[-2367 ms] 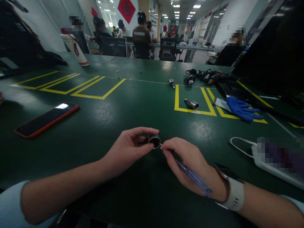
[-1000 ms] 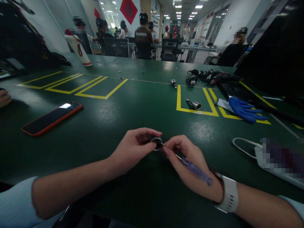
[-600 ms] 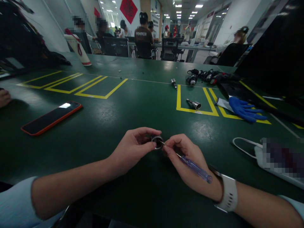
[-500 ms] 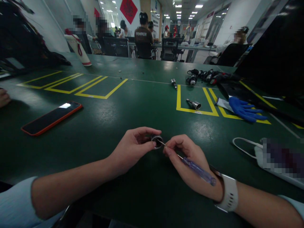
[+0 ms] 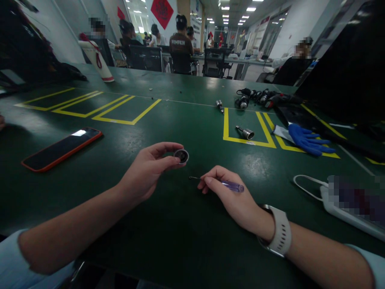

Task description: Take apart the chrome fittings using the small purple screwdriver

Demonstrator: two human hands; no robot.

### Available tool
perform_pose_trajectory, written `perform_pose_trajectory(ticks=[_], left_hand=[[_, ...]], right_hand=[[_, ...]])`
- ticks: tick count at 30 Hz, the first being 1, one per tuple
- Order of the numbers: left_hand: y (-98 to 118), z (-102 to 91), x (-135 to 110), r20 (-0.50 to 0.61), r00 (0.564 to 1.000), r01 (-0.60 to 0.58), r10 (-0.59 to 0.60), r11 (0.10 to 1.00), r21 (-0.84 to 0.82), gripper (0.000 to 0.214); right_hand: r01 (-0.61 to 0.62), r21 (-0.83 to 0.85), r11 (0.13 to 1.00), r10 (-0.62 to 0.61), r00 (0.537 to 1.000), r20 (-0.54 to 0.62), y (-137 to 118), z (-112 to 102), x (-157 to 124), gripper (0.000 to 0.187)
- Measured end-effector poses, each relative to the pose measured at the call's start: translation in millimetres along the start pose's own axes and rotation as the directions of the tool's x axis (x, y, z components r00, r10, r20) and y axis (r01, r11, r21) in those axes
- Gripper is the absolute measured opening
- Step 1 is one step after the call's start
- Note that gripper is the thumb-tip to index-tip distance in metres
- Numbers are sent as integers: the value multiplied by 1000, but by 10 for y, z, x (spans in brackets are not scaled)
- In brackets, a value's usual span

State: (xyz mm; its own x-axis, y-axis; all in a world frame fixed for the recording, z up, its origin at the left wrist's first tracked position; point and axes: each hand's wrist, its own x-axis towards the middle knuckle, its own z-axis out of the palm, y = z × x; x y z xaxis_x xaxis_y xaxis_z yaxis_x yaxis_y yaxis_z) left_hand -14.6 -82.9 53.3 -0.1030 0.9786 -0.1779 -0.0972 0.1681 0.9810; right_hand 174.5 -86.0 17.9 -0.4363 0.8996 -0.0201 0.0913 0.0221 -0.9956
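My left hand (image 5: pixel 147 168) pinches a small round metal socket (image 5: pixel 182 155) between thumb and fingers. The socket's open mouth faces me, with a bright rim and a dark inside whose details are too small to make out. To the right and a little nearer, my right hand (image 5: pixel 224 188) is closed on a thin screwdriver with a translucent purple handle (image 5: pixel 234 186). Its shaft (image 5: pixel 195 178) points left, and the tip is apart from the socket, below and right of it.
A phone in an orange case (image 5: pixel 63 150) lies left on the green table. Ahead right are a metal socket with a shank (image 5: pixel 245 132), a similar one (image 5: pixel 219 106), a black tool with cable (image 5: pixel 255 96) and a blue glove (image 5: pixel 309 140). A white device (image 5: pixel 339 212) lies far right.
The screwdriver's tip has come out of the socket's mouth. My left hand has moved up and left with the socket; my right hand has shifted slightly left, its screwdriver now lying flatter.
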Motion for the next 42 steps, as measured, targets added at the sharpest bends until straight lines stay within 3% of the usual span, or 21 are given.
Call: perform_pose_trajectory(ticks=[11,13,15,17,20,23,26,29,32,36,42], left_hand=[[38,17,-32,-1,999,54,-54,999,2,25],[29,13,-32,17,998,54,-54,999,-1,26],[14,4,-30,43,998,53,-53,999,-6,28],[-2,-7,-25,56,997,48,-47,999,-11,29],[-27,-20,-15,63,998,27,-26,999,-21,28],[-48,-25,-9,77,997,32,-30,999,-28,27],[-55,-11,-17,72,996,50,-49,999,-21,28],[-54,19,-38,71,996,58,-57,998,-5,26],[-62,44,-59,86,995,59,-58,998,-2,29],[-88,47,-79,110,994,28,-26,1000,-9,30],[-122,37,-92,139,990,-17,11,999,44,27]], right_hand=[[79,-269,960,-74,997,31,-20,21,55,12],[44,-346,937,-28,998,51,-95,-19,73,15],[-72,-366,928,120,987,109,-159,-61,89,19],[-168,-267,949,214,965,154,-177,-82,98,20],[-217,96,971,203,969,142,-113,-65,101,15],[-210,369,905,165,975,152,-34,-43,95,12],[-93,447,890,55,994,98,-23,-50,72,14],[158,324,933,-161,987,-19,-47,-49,18,13],[326,55,944,-325,946,-15,-72,-18,-55,12],[414,-206,887,-420,907,16,-104,24,-121,14],[447,-334,830,-461,886,40,-86,42,-116,15]])
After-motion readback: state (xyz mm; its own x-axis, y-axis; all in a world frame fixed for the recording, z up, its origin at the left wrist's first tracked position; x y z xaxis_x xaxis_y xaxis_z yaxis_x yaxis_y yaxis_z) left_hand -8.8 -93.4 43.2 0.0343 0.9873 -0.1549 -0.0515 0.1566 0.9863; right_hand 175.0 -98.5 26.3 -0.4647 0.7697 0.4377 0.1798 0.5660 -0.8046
